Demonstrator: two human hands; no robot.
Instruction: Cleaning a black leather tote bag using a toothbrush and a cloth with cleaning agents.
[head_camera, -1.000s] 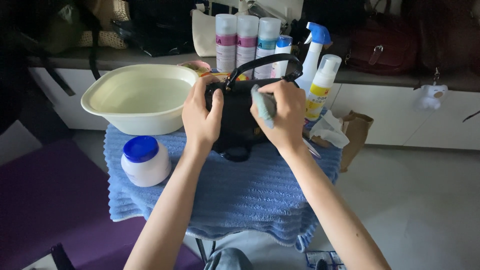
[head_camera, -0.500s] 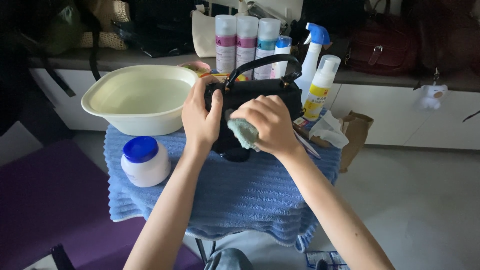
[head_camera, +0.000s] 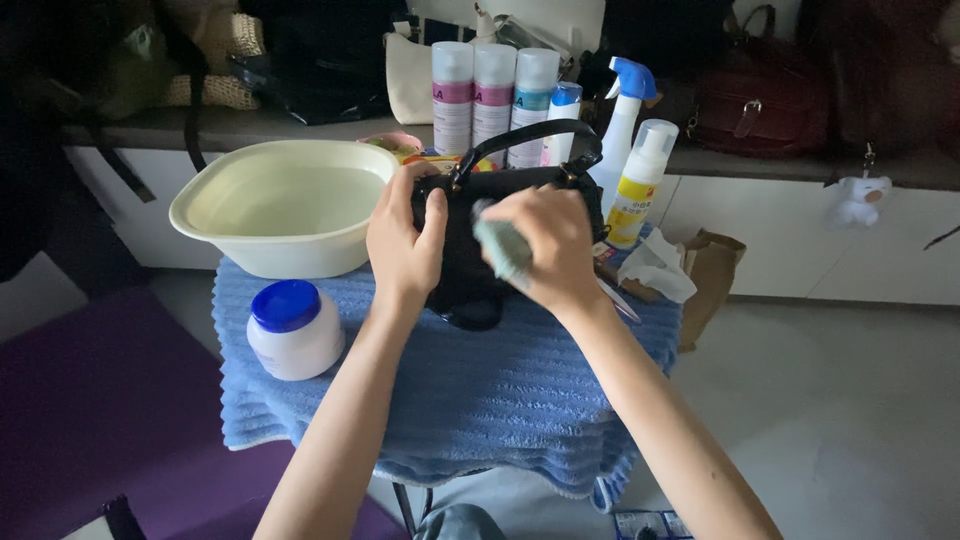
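- Our left hand (head_camera: 403, 243) clamps the black handbag (head_camera: 470, 265) upright on the blue towel (head_camera: 480, 390), steadying it.
- Our right hand (head_camera: 545, 245), fingers closed round a pale cloth (head_camera: 500, 247), presses it against the bag's front.

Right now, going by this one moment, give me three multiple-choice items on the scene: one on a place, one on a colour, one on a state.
1. Where is the jar?
A. left of the handbag on the towel
B. inside the basin
C. on the floor

2. What colour is the jar's lid?
A. red
B. blue
C. white

3. What does the right hand hold?
A. a spray bottle
B. nothing
C. a cloth against the handbag

Answers: 1 A, it stands on the towel in front of the basin. 2 B, blue top on a white body. 3 C, the fingers pinch the pale cloth on the bag's front while the left hand grips the bag's side.
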